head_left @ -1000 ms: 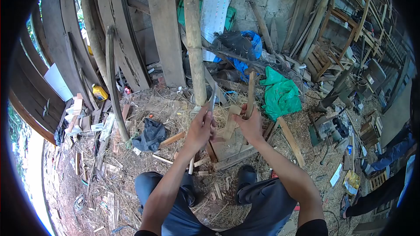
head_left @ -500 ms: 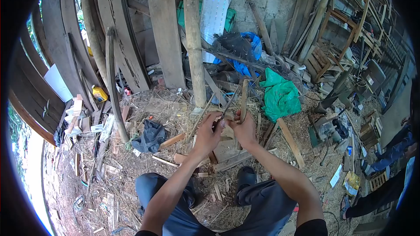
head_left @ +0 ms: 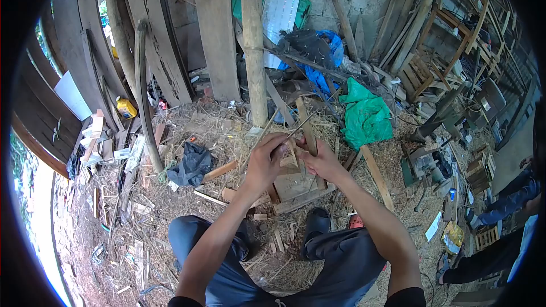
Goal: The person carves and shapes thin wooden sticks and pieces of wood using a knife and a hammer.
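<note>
My left hand point(head_left: 265, 162) is closed, its fingers bent around a thin, dark, rod-like tool point(head_left: 304, 123); the tool's exact kind is unclear. It slants up to the right and crosses the wooden stick. My right hand point(head_left: 323, 162) grips that wooden stick point(head_left: 307, 128), which rises away from me between the two hands. A pale, narrow wooden edge shows near the left fingertips. Both hands are close together above a wooden block point(head_left: 301, 187) on the ground between my feet. The fingers partly hide where tool and stick meet.
A bamboo post point(head_left: 254, 51) stands ahead. A green plastic sheet point(head_left: 367, 116) lies to the right and a black plastic bag point(head_left: 193, 165) to the left. One plank point(head_left: 376, 177) lies beside the block. Wood scraps and straw litter the ground. Another person's legs point(head_left: 500, 250) show at right.
The dark tool has swung from steep to a lower slant, pointing up right across the stick. The stick's top now leans left, and my right fingers have shifted. The view has tilted slightly down.
</note>
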`<act>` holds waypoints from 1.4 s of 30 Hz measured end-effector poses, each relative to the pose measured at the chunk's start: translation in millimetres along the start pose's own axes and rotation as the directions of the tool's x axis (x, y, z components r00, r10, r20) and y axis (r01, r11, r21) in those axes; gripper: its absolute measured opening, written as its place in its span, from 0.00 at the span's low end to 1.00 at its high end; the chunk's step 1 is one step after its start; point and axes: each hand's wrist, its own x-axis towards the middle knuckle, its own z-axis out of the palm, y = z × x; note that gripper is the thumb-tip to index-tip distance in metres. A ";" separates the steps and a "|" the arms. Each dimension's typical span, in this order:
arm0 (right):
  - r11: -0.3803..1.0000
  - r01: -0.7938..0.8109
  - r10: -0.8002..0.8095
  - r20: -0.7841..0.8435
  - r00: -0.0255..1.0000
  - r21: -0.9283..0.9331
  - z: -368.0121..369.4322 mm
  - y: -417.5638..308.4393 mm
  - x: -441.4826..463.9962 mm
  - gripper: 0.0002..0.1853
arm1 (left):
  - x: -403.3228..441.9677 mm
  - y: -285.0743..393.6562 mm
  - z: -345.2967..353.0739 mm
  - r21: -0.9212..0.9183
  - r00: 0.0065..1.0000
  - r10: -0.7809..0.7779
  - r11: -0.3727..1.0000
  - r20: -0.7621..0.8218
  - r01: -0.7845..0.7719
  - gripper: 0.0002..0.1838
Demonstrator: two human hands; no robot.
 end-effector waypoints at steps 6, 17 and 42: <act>0.921 0.128 -0.177 -0.103 0.979 -0.369 -3.7 18.7 12.4 0.22 | 1.3 -3.9 -2.0 -0.073 0.998 -0.043 0.996 0.036 0.045 0.11; 0.845 0.143 -0.263 -0.168 0.950 -0.515 7.7 15.8 16.1 0.28 | 5.5 -3.6 -48.0 -0.224 0.957 -0.254 0.933 0.142 0.281 0.12; 0.888 0.043 -0.156 -0.212 0.965 -0.458 4.2 22.6 15.9 0.27 | -1.8 5.5 -51.9 0.321 0.967 -0.110 0.947 0.228 0.032 0.12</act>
